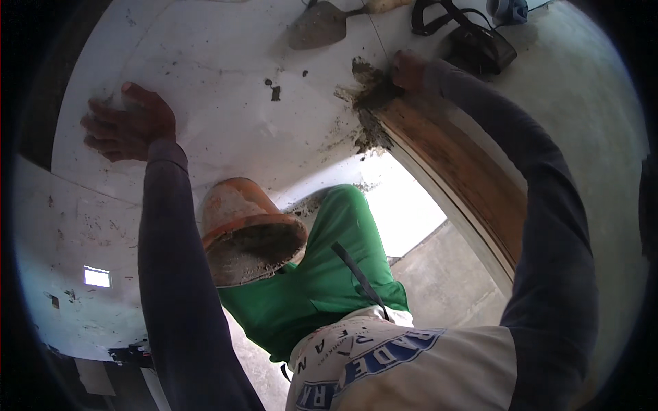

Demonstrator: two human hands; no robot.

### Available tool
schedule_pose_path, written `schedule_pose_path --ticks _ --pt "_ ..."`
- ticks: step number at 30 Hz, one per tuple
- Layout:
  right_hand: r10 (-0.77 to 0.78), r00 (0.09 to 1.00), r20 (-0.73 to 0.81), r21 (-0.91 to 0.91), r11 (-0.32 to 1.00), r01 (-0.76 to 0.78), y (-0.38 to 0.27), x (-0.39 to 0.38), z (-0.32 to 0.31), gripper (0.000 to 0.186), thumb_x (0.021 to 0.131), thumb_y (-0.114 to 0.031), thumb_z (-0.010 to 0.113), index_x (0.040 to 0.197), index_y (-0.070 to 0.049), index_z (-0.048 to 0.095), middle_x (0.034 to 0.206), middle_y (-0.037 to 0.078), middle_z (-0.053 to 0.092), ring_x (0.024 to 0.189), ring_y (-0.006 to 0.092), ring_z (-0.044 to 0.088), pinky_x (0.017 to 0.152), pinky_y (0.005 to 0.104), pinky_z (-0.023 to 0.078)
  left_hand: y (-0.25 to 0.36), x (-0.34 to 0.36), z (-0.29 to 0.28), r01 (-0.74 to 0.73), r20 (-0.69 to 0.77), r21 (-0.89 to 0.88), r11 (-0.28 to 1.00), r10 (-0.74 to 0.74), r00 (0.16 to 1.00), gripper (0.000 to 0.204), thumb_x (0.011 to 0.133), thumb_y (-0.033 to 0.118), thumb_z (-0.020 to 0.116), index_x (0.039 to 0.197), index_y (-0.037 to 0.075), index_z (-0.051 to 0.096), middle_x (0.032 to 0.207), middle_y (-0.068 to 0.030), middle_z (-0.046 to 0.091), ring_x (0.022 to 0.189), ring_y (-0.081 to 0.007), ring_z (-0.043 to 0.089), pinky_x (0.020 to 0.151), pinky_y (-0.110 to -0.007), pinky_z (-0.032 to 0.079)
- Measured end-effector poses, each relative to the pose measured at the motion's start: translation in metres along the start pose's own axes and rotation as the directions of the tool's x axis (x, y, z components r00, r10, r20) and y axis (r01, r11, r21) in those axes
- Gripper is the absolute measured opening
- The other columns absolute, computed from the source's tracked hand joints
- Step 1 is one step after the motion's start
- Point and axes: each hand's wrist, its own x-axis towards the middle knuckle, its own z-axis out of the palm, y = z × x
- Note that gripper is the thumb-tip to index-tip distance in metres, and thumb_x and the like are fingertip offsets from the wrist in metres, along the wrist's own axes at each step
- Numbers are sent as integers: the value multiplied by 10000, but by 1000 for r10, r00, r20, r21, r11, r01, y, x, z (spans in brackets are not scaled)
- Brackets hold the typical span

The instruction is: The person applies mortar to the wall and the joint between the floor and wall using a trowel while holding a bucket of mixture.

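A building site indoors: white floor tiles (226, 103) smeared with wet mortar (370, 92), a trowel (319, 26), an orange mortar bucket (250, 229) (well crusted), bare concrete floor (445, 274).

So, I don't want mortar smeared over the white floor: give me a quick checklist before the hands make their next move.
1. Right hand on the mortar patch at the wooden frame's end: ok.
2. Left hand flat on the white floor, holding nothing: ok.
3. Trowel within view but untouched, beyond the patch: ok.
4. Orange bucket tilted on its side, mortar inside: not ok.
5. Floor free of splatter: not ok, dark specks near the patch.
6. Right hand's grip: cannot tell.
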Motion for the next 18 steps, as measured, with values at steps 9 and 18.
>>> schedule_pose_path --ticks 9,18 --pt "37 997 64 -11 999 -36 3 6 4 321 916 -266 610 949 26 740 979 328 726 951 488 727 913 549 574 1 -1 3 -8 -2 -4 1000 8 1000 854 1013 742 321 1615 138 357 1666 -230 298 1554 -530 226 1182 -666 259" --pt "-32 998 63 -163 986 42 6 0 -5 279 928 -235 599 969 5 736 954 281 728 943 480 716 902 551 568 1 -2 -2 20 -6 4 1000 -20 1000 812 1030 697 384 1634 155 343 1704 -206 261 1575 -500 212 1221 -653 232"
